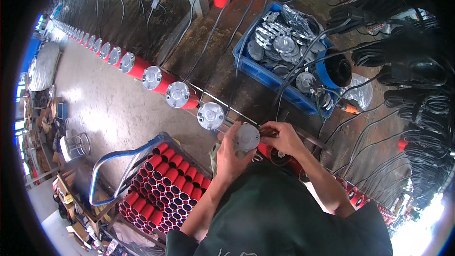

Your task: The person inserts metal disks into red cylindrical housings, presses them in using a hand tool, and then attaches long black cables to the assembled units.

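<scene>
A round silver-grey metal cap (248, 136) is gripped in my left hand (229, 160), with its flat face up. Close by its right edge, my right hand (287, 138) has thumb and fingers pinched together. What sits between those fingertips is too small to tell, though a dark cable runs down to that spot. Under my right hand is an open red cylinder (280, 155) with a dark inside. To the left, a capped cylinder (211, 115) stands in a long row of red cylinders with similar silver caps.
A blue crate (258, 72) of loose metal caps and plastic bags stands beyond the row, with a blue-and-black ring (334, 68) at its side. Black cables (215, 23) hang across. A trolley with a bent handle (98, 170) stands by stacked red tubes (166, 185) at lower left.
</scene>
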A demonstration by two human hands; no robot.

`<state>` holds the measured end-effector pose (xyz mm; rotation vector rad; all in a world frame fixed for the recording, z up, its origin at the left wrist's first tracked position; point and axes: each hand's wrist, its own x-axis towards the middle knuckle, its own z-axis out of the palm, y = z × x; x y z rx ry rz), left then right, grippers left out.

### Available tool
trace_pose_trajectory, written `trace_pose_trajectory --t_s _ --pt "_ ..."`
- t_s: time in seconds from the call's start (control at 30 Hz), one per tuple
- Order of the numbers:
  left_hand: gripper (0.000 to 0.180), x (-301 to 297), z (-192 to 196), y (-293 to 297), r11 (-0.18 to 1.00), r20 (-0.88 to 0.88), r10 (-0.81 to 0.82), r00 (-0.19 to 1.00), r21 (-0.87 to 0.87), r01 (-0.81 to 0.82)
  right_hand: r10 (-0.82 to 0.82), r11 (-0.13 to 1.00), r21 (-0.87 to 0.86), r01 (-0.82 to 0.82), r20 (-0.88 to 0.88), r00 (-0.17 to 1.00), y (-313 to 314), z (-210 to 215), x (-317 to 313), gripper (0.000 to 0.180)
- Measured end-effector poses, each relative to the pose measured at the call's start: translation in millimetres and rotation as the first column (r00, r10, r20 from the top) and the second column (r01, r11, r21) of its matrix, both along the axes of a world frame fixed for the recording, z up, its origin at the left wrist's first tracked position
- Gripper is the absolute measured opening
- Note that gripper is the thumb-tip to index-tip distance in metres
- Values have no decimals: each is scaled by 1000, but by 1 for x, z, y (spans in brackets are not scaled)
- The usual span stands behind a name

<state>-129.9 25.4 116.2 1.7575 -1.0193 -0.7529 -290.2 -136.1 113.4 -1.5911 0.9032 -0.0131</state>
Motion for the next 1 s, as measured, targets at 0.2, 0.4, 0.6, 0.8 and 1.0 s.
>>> trace_pose_trajectory --t_s 0.2,0.4,0.6,0.8,1.0 --pt "92 1 1 0 1000 -8 -5 1000 -6 5 7 1000 29 -7 -17 1000 -2 0 2 32" --pt "92 2 -1 0 999 46 -32 998 -33 33 10 1000 29 -9 -27 1000 -1 0 2 32" --pt "68 2 -4 0 998 94 -46 995 -41 50 16 1000 17 -16 -12 1000 0 -4 1 32" --pt "54 4 -14 4 997 190 -63 980 -34 71 -98 986 -137 91 -45 994 -9 -4 -19 23" --pt "54 13 -26 2 980 320 -117 940 -117 162 -181 916 -387 103 -173 968 -37 -65 -100 32"
